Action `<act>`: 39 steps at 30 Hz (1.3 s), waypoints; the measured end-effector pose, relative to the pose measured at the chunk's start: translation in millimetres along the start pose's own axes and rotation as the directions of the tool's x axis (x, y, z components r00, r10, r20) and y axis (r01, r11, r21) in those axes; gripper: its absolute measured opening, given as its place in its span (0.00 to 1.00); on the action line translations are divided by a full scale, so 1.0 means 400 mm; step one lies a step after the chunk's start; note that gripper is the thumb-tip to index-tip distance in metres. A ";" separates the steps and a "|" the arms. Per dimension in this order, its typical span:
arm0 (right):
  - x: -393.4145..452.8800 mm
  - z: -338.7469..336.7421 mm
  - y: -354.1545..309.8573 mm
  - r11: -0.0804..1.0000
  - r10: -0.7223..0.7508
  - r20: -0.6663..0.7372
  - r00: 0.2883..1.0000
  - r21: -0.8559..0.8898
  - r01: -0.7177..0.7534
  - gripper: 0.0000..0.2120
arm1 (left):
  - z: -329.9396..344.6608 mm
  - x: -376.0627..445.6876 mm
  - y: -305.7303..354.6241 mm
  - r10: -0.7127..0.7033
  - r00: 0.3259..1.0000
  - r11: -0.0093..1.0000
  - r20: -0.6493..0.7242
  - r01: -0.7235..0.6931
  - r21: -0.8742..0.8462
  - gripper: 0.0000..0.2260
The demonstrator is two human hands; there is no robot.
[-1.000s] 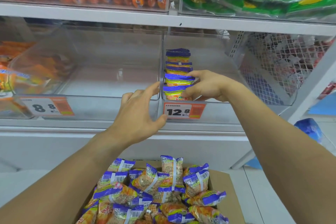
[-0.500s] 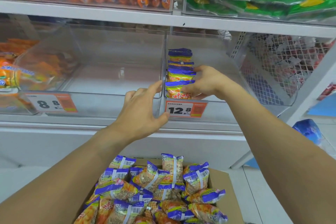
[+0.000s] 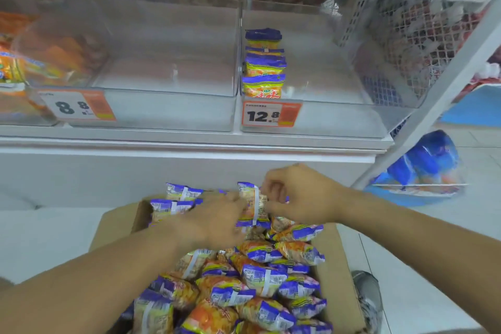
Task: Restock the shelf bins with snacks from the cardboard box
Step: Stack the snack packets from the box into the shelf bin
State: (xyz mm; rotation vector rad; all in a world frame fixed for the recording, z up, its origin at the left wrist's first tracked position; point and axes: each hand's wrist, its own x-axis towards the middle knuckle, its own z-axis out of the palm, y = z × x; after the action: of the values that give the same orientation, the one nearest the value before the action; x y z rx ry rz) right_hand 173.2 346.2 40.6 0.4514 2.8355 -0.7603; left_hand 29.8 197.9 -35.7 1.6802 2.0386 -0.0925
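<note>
Over the cardboard box [image 3: 334, 276], both hands are down among the snack packets [image 3: 260, 276], which are heaped to the rim in purple, yellow and orange wrappers. The right hand [image 3: 301, 194] has its fingers curled and pinches the right edge of one upright packet [image 3: 253, 206] at the far end of the box. The left hand [image 3: 217, 221] lies against the left side of that same packet with its fingers bent forward; motion blur hides the fingertips, so whether it grips the packet or only touches it cannot be told.

On the shelf [image 3: 189, 141] above the box stand two clear bins side by side. The right bin [image 3: 339, 116], tagged 12.8 [image 3: 271, 114], holds a single row of packets [image 3: 264, 62] standing upright along its left wall, front to back; the rest of its floor shows bare plastic. The left bin [image 3: 168, 108] carries a tag reading 8.8 [image 3: 77, 106]. Further left, a third bin holds orange packets [image 3: 16, 65], partly cut off by the frame edge.

A wire mesh panel [image 3: 412, 35] closes the shelf's right end, with a slanted white upright [image 3: 433, 95] in front of it. Beyond that, a blue bag [image 3: 425, 163] sits low near the tiled floor [image 3: 423, 266]. Beside the box's right wall, something grey on the floor looks like a shoe [image 3: 366, 293].
</note>
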 end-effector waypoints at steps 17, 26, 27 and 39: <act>-0.008 0.154 0.095 0.957 0.218 0.258 0.941 -0.246 -0.154 0.12 | 0.057 -0.011 -0.024 -0.360 0.921 0.926 -0.150 0.333 -0.176 0.25; 0.011 0.161 0.058 0.899 0.406 0.134 0.904 -0.237 -0.369 0.21 | 0.070 -0.097 -0.052 -0.397 0.916 0.671 -0.067 0.239 -0.702 0.13; 0.016 0.167 0.057 0.879 0.447 0.119 0.887 -0.240 -0.411 0.20 | 0.076 -0.103 -0.048 -0.414 0.908 0.598 -0.067 0.216 -0.772 0.11; -0.019 -0.030 0.018 0.624 0.463 0.427 0.777 0.466 -0.628 0.31 | -0.010 -0.181 -0.009 -0.620 0.783 0.268 -0.042 0.162 -0.950 0.32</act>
State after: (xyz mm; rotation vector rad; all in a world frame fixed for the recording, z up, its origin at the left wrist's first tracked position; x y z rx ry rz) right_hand 181.8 356.4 49.2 1.1475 1.9518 -1.4099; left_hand 33.8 133.1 -3.5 0.3992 2.0624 1.1583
